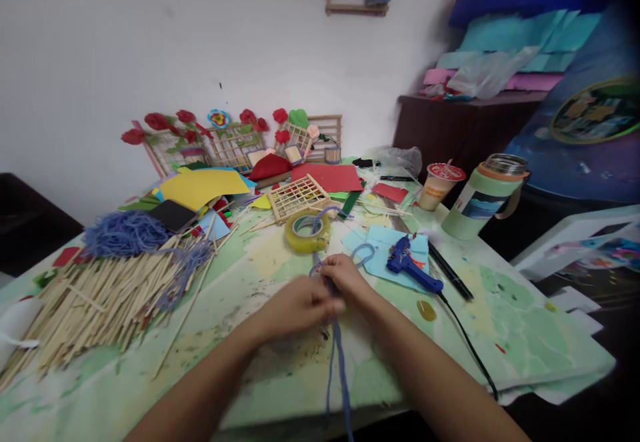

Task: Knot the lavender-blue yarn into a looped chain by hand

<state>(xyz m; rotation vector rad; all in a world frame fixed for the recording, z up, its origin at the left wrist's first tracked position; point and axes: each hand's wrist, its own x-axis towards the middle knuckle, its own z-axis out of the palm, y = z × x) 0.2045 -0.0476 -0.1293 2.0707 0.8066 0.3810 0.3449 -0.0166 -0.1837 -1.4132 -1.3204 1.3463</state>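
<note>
Both hands meet over the middle of the table, fingers pinched around blue-purple yarn [341, 369]. My left hand [295, 305] is closed and somewhat blurred, its thumb and fingers on the strand. Just beyond it, my right hand [345, 277] is closed too, pinching the yarn near a loop. Two yarn ends hang down past the table's front edge, while another stretch curls out to the right. A roll of clear yellowish tape [295, 241] lies right behind the hands, with yarn running over it. Whatever sits between the fingertips is hidden.
On the left lie wooden sticks [107, 302] and a yarn heap [125, 233]. A blue glue gun [413, 265] with a cord rests on light-blue paper at right, near a bottle [483, 199] and a cup [437, 189]. A small stick lattice [300, 199] stands behind the tape.
</note>
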